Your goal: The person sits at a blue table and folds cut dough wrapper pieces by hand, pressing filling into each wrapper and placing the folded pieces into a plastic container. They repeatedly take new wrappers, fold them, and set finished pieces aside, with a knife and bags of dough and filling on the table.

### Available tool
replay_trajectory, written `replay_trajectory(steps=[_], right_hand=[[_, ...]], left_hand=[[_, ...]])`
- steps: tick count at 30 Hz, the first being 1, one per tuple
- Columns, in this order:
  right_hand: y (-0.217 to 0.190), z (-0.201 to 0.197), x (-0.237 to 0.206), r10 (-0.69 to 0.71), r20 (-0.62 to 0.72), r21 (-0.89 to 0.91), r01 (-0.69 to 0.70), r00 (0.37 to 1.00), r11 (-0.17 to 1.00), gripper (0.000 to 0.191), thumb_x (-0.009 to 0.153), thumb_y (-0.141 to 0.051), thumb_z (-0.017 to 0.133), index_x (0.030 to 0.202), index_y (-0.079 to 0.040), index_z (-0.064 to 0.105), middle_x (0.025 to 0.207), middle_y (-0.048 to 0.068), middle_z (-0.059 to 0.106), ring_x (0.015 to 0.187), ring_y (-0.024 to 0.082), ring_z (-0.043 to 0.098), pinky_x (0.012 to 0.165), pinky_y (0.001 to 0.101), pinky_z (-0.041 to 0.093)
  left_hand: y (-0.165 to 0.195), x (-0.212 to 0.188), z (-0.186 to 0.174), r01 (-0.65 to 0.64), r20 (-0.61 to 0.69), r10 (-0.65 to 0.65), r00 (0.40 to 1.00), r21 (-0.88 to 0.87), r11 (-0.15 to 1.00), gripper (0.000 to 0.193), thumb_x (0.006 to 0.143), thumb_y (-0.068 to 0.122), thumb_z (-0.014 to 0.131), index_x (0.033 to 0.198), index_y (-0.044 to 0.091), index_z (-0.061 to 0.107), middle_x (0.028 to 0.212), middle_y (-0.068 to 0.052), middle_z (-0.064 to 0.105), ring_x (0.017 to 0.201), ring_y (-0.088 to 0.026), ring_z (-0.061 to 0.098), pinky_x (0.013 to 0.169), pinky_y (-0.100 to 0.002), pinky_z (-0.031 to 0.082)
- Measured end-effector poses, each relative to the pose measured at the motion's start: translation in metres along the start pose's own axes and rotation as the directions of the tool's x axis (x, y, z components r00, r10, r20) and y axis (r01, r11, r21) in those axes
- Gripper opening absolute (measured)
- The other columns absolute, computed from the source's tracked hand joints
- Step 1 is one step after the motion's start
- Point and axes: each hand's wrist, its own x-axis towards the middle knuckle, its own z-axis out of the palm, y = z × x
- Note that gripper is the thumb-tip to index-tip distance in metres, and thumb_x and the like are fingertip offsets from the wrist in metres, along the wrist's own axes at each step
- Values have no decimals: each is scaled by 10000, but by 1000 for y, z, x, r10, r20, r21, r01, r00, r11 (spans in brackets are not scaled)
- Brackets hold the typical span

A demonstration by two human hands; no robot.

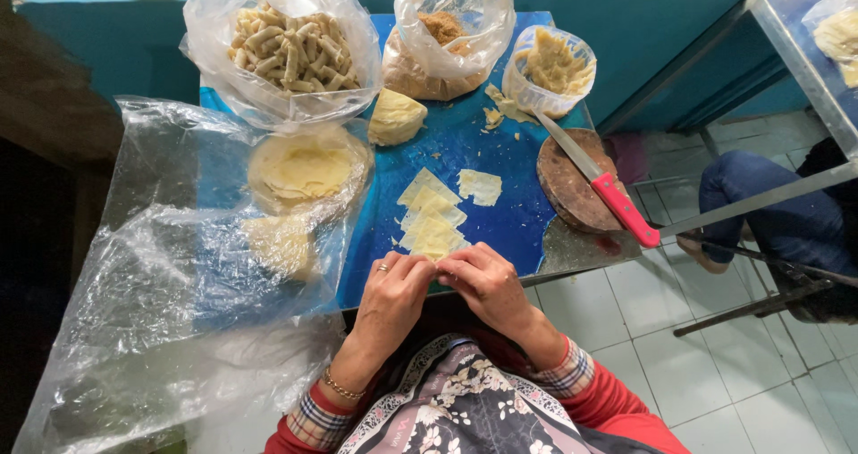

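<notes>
Both of my hands meet at the near edge of the blue table. My left hand, with a ring and a bracelet, and my right hand have their fingertips pinched together on the nearest pale dough sheet. That sheet is the closest of a short overlapping row of thin square dough sheets. One more square sheet lies apart to the right. What sits between my fingers is hidden.
A clear bag of finished rolls, a bag of brown filling and a tub of pale filling stand at the back. A dough lump, round wrappers under plastic, a red-handled knife on a round wooden board. A seated person's leg is right.
</notes>
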Motion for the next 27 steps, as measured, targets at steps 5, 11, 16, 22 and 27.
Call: replay_trajectory(steps=[5,11,16,22,27], right_hand=[[4,6,-1,9,0,33,-9,1000,999,110,886,-63,750,987,-51,707,928,81,683,840,279,644,710,381,525],[-1,3,-1,134,28,98,-136,991,986,92,827,-90,790,894,-82,728,865,77,661,799,265,645,674,373,515],[2,6,4,481,130,166,-497,867,852,149,783,-113,838,859,-58,722,769,72,667,604,255,618,574,368,500],[-8,2,-2,75,-86,23,-73,993,997,208,865,4,731,1063,-62,728,987,56,742,851,254,702,746,357,561],[-8,-3,-3,-6,-13,6,6,1000,1000,239,815,-72,795,1047,-76,738,996,59,728,868,264,652,745,368,544]], left_hand=[[-1,-2,3,33,-26,-34,999,-41,999,120,862,-2,691,937,62,623,877,-80,660,825,-286,622,756,-395,480],[-3,-4,2,114,-28,-121,992,-172,978,91,874,3,692,924,52,634,858,-94,671,808,-309,626,743,-408,493],[-4,1,2,157,-15,-162,987,-178,971,50,876,31,704,891,58,666,860,-95,681,800,-323,631,745,-427,493],[-3,4,5,222,-9,-224,974,-110,969,29,839,61,720,853,53,697,839,-124,649,786,-350,609,706,-437,486],[-2,6,5,255,11,-255,967,-102,962,27,872,62,708,869,53,682,838,-121,644,797,-343,621,715,-442,495]])
